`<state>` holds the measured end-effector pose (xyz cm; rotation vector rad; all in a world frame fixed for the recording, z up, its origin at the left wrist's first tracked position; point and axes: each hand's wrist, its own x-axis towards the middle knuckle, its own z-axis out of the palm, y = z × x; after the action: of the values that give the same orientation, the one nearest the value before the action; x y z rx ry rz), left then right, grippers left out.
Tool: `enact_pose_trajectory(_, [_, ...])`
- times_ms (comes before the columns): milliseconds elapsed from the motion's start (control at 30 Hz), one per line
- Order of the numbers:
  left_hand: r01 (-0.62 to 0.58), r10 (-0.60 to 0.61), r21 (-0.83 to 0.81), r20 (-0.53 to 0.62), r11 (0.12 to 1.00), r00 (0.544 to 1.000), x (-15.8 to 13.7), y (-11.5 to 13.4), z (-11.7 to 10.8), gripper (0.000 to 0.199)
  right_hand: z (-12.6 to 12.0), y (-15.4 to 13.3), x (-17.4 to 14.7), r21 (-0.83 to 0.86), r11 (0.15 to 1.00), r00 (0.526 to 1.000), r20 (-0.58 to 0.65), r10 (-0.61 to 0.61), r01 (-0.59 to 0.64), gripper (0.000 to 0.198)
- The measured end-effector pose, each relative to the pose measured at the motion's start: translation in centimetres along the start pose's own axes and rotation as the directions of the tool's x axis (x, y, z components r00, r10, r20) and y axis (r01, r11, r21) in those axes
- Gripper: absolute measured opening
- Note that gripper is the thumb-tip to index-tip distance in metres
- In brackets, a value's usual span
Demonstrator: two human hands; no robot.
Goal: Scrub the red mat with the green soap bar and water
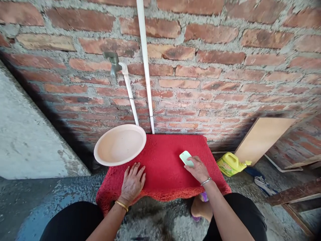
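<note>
Setting: rough brick wall (213,67) with grey mortar, a wet concrete floor (37,197) below it, the person crouched low with knees in black cloth.
Surface: red mat (165,167), thick and shaggy-piled, spread on the floor at the foot of the wall; its near edge curls and sags.
Item in hand: pale green soap bar (185,157), small, flat, rounded at the corners, smooth; it lies on the right half of the mat, tilted up at its far end.
Right hand (199,169): fingers closed around the near end of the bar, pinching it against the pile; a thin bangle at the wrist.
Left hand (132,183): laid flat on the near left part of the mat, fingers spread, holding nothing; a gold bangle at the wrist.
Handling, judged: the bar looks light and hard, likely slippery once wet, so best taken across its long edges instead of by one tip; the mat looks soft, floppy and heavy if soaked.
Basin (120,144): round, shallow, pinkish plastic, empty, resting on the far left corner of the mat, just beyond the left hand.
Plumbing: grey metal tap (114,63) on a white pipe (145,67), well above the basin.
Periphery: yellow plastic jug (229,164) on its side to the right of the mat; a pale board (263,135) leaning on the wall behind it.
</note>
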<state>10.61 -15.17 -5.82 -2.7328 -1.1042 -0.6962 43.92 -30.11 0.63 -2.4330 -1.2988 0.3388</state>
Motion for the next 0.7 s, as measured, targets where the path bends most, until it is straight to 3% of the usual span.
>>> enact_pose_trajectory(67, [0.007, -0.007, -0.02, 0.03, 1.0, 1.0, 0.1, 0.0, -0.2, 0.037, 0.0, -0.2, 0.0, -0.012, 0.999, 0.999, 0.028, -0.045, 0.046, 0.028])
enact_pose_trajectory(200, [0.042, -0.038, -0.076, 0.059, 0.996, 0.998, 0.1, 0.1, 0.4, 0.039, -1.6, 1.0, -0.3, -0.087, 0.992, 0.996, -0.002, 0.093, -0.093, 0.029])
enact_pose_trajectory(300, [0.074, -0.069, -0.066, 0.082, 0.995, 0.994, 0.2, 0.8, 0.6, 0.038, -2.7, 2.1, -0.5, -0.093, 0.991, 0.995, -0.013, 0.097, -0.098, 0.031])
enact_pose_trajectory(400, [0.125, -0.11, -0.07, 0.185, 0.99, 0.977, 1.0, 1.9, -1.2, 0.034, -2.5, 3.7, -0.3, -0.026, 0.993, 0.993, -0.013, 0.115, -0.115, 0.035])
enact_pose_trajectory(467, [0.144, -0.079, -0.214, 0.286, 0.966, 0.955, 2.0, 2.5, -3.7, 0.029, -1.6, 5.2, 0.5, 0.064, 0.988, 0.99, -0.01, 0.142, -0.141, 0.041])
enact_pose_trajectory(533, [0.193, -0.05, -0.498, 0.286, 0.845, 0.957, 3.6, 2.4, -6.8, 0.027, -0.5, 6.6, 1.6, 0.149, 0.98, 0.99, -0.01, 0.138, -0.135, 0.047])
enact_pose_trajectory(600, [0.31, -0.209, -0.762, 0.23, 0.569, 0.95, 5.6, 1.4, -9.6, 0.024, 0.4, 7.6, 2.5, 0.196, 0.974, 0.992, -0.02, 0.122, -0.116, 0.052])
enact_pose_trajectory(667, [0.4, -0.444, -0.894, 0.281, 0.202, 0.851, 8.1, -0.9, -11.7, 0.026, 0.9, 7.9, 2.7, 0.218, 0.97, 0.993, -0.04, 0.114, -0.102, 0.055])
enact_pose_trajectory(700, [0.422, -0.501, -0.899, 0.312, 0.12, 0.807, 9.3, -2.4, -12.3, 0.03, 0.9, 7.8, 2.6, 0.227, 0.969, 0.992, -0.052, 0.117, -0.102, 0.056])
